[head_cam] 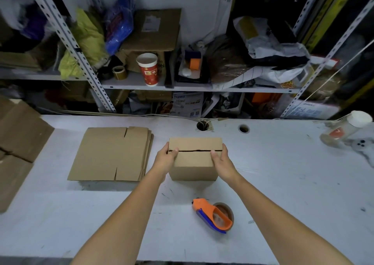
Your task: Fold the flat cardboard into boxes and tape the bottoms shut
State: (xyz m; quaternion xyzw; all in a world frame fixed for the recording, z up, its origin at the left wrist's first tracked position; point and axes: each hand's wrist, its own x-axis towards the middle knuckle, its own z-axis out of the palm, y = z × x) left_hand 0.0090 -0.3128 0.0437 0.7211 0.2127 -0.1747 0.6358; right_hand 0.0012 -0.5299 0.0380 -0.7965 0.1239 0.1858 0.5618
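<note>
Both hands gripped the folded box [194, 159] mid-table: left hand [166, 157] and right hand [221, 160] clasped its ends, thumbs pressing the untaped seam. Tape dispenser [214, 216] lay nearer. Risk: releasing a hand to fetch it could let flaps spring open.

On the table [283, 183], flat cardboard [109, 155] lies left of the box [194, 163]; tape dispenser [212, 214] nearer
</note>
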